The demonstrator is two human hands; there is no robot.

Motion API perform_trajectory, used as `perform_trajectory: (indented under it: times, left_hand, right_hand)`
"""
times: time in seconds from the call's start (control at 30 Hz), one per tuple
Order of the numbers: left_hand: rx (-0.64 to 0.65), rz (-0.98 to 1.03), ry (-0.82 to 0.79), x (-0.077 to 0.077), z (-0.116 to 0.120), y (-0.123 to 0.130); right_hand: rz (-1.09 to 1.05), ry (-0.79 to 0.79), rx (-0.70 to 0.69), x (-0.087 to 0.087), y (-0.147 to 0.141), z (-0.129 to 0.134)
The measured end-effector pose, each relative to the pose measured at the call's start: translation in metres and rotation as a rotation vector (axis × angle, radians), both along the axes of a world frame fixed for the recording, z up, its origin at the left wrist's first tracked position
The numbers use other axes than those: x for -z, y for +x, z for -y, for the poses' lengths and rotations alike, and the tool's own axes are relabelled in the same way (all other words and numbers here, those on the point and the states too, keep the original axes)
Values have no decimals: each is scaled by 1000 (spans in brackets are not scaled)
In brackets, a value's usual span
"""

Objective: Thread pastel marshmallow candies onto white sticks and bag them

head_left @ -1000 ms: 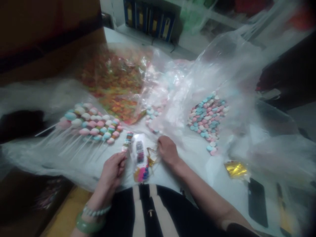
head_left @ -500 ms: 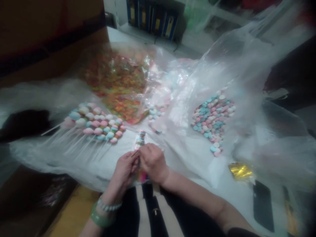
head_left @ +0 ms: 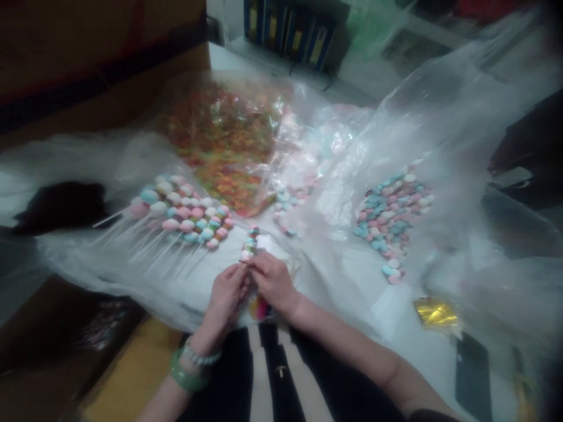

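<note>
Our left hand (head_left: 226, 302) and right hand (head_left: 272, 284) both pinch a pastel candy skewer (head_left: 250, 246), held upright near the front edge of the plastic sheet (head_left: 132, 275), just beside the fanned candy lollipops (head_left: 185, 214).

Blue binders (head_left: 288, 35) on a white shelf (head_left: 259, 55)

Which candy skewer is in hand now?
The candy skewer held upright between the left hand and right hand; the others lie in a row on plastic.

Gold foil scrap (head_left: 435, 312), black phone (head_left: 472, 375) on clear plastic sheeting (head_left: 88, 264), blue binders (head_left: 288, 32) on a shelf beyond
</note>
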State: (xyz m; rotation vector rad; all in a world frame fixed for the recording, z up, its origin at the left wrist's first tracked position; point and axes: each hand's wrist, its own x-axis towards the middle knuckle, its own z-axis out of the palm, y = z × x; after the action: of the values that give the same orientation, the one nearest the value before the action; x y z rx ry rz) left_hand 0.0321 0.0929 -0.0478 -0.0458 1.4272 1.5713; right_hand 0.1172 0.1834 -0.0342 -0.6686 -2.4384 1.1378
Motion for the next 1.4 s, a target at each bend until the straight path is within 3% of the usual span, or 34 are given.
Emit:
perform_trajectory:
  times: [0.13,0.3,0.4,0.53,0.73,0.9,1.03,1.2,1.3,1.4]
  left_hand:
    - [26,-134,-41,2,3,-2]
    - [67,-386,-100,4,8,-6]
    - [80,-446,-96,5,8,-6]
    - [21,-272,-104,7,7,-3]
    - [-11,-254,-72,7,6,-1]
    - [11,-262,-65,8,5,0]
    - [22,-237,-63,9,4,-1]
    - [31,-213,-65,7,4,-2]
    - [82,-70,-15,-4,5,-5]
    - [296,169,101,-19,10,-11]
  right_hand:
    - [-72,-276,50,-1,0,-1]
    - [-100,-414,116,-3,1,3]
    - [-64,-385,191,-5,2,7]
    - [22,-342,216,-8,0,7]
    - [68,-789,230,-6,-7,2]
    - [20,-699,289,-9,-8,1]
    - [23,-766,294,-7,-10,2]
    - [-39,-732,328,0,-11,2]
    - [-80,-969,254,-5,-8,-5]
    - [-49,-1120,0,-20,-2,-14]
